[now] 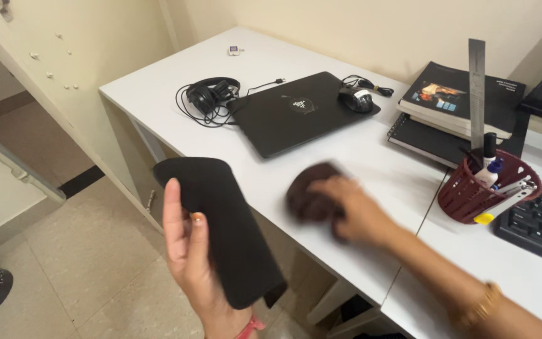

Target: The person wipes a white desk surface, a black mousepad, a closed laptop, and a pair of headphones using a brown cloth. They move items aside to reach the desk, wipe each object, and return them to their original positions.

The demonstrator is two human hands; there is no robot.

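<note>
My left hand (189, 257) holds a flat black pad (224, 226) upright in front of the desk edge, thumb against its side. My right hand (352, 210) is blurred and presses a dark brown cloth (308, 191) onto the white desk (158, 81). Just beyond the cloth lies a shut black laptop (296, 113).
Black headphones (211, 94) with a tangled cable lie left of the laptop, a black mouse (356, 98) at its far corner. Stacked books (456, 103), a maroon basket (472, 198) with pens and a steel ruler, and a black keyboard (537, 223) fill the right. Tiled floor lies left.
</note>
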